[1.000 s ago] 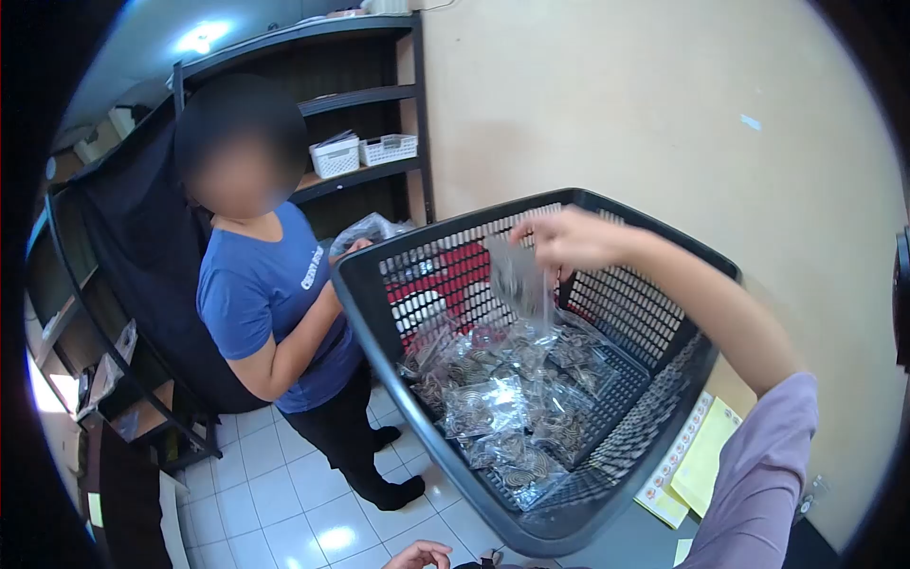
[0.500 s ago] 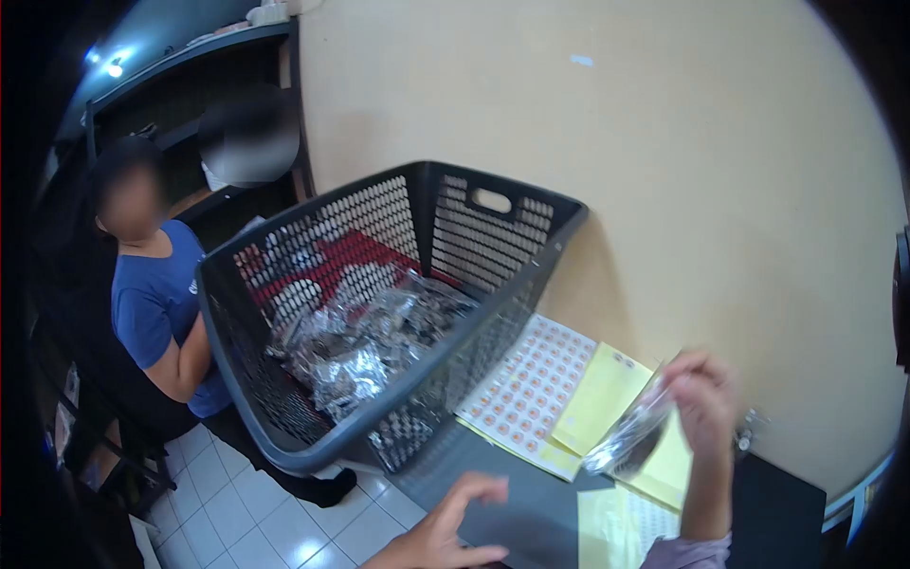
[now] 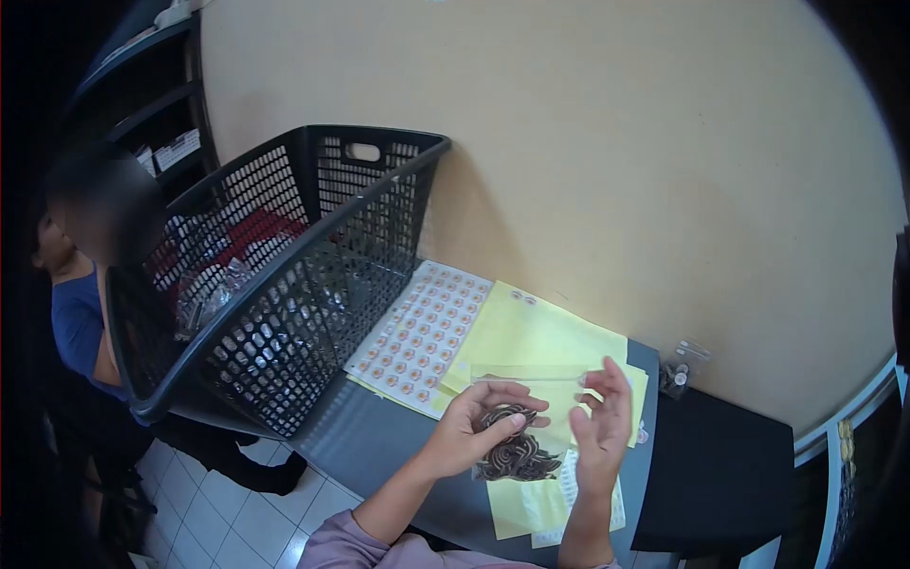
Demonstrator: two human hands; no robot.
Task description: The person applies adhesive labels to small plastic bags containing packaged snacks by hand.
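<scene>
My left hand is closed on a clear plastic bag, its thumb pressed across the front. Dark brown pieces with pale curved stripes fill the lower part of the bag. Its flat, see-through top stretches towards my right hand, which is open with fingers bent and thumb apart, fingertips right at the bag's upper corner. Below and behind the bag, yellow sheets lie on the grey table. Beside them is a sheet of round orange-and-white stickers.
A large black plastic basket holding clear bags stands at the table's left. Beyond it is a person in a blue shirt. A small clear bag sits at the right by the wall, near a black surface. Dark shelves stand far left.
The bag was in my right hand and is now in my left. Both hands have come together over the table. The view has swung right, so the basket appears further left.
</scene>
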